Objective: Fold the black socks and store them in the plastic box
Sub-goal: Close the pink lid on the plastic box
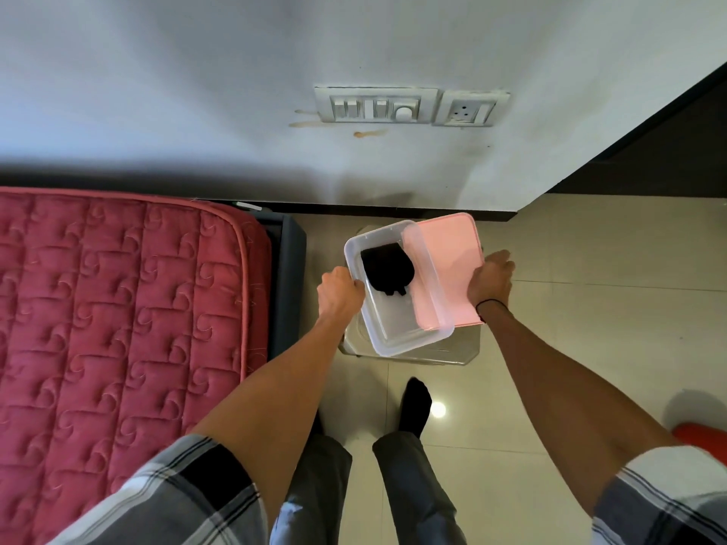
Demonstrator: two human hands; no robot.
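A clear plastic box sits tilted on a low grey stool in front of me. A folded bundle of black socks lies inside it, toward the far end. My left hand grips the box's left rim. A pink lid lies partly under the box's right side, and my right hand holds its right edge.
A red quilted mattress on a dark frame fills the left. The grey stool stands on pale floor tiles by the white wall with switches. My black-socked foot is below it. A red object sits at the right edge.
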